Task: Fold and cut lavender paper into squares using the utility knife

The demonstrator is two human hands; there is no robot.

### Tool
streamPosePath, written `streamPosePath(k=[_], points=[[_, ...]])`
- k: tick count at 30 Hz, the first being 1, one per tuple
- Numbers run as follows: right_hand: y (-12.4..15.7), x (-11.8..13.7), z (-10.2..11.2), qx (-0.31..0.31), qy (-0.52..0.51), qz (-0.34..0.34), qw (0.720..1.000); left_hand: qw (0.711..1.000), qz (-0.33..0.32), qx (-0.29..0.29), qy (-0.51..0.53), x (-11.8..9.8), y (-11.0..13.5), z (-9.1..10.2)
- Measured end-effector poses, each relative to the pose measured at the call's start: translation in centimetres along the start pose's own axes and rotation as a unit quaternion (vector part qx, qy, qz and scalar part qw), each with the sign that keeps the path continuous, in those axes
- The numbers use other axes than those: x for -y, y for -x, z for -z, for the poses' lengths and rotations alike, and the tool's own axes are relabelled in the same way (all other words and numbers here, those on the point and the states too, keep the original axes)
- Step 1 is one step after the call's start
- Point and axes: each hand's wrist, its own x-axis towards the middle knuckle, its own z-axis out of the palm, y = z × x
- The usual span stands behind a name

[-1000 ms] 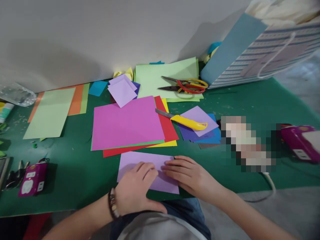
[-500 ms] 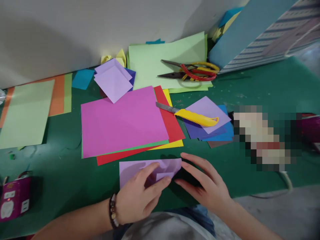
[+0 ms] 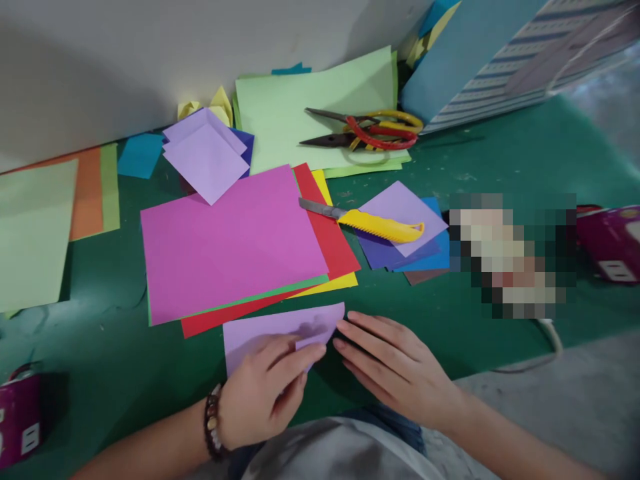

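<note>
A sheet of lilac paper (image 3: 250,333) lies at the front of the table, its right corner folded over. My left hand (image 3: 265,390), with a beaded bracelet on the wrist, grips the folded flap, index fingertip on it; the thumb and part of the sheet are hidden under the hand. Just right of the sloping fold is my right hand (image 3: 387,363), fingers stretched out side by side, fingertips at or very near the paper's edge. It holds nothing.
Magenta, red and yellow sheets (image 3: 235,247) lie ahead. A yellow-handled cutter (image 3: 383,225) rests across them and small lilac and blue squares (image 3: 435,250). Scissors and pliers (image 3: 370,133) lie on pale green sheets (image 3: 280,100). Purple power strips (image 3: 20,420) stand at both sides.
My right hand's fingers have come closer together and moved from the paper's upper right corner down along the fold. The left hand stays on the flap. The view has shifted slightly.
</note>
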Motion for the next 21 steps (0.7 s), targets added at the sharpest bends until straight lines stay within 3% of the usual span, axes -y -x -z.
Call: streamPosePath(k=[3, 6, 11, 16, 21], points=[[1.0, 0.3, 0.5, -0.001, -0.011, 0.005, 1.0, 0.999, -0.012, 0.018, 0.043, -0.4, 0.0, -0.7], [1.7, 0.7, 0.5, -0.012, -0.014, -0.019, 1.0, 0.997, 0.017, 0.019, 0.08, -0.8, -0.3, -1.2], [1.5, 1.0, 0.0, 0.013, 0.016, -0.07, 0.997, 0.997, 0.058, -0.048, 0.026, -0.8, -0.6, -1.0], [0.9, 1.0, 0.0, 0.023, 0.011, -0.05, 0.998, 0.997, 0.046, -0.063, -0.018, -0.3, -0.7, -0.4], [-0.1, 1.1, 0.3, 0.019, 0.008, -0.027, 0.999, 0.997, 0.063, -0.048, 0.027, -0.4, -1.0, 0.1]])
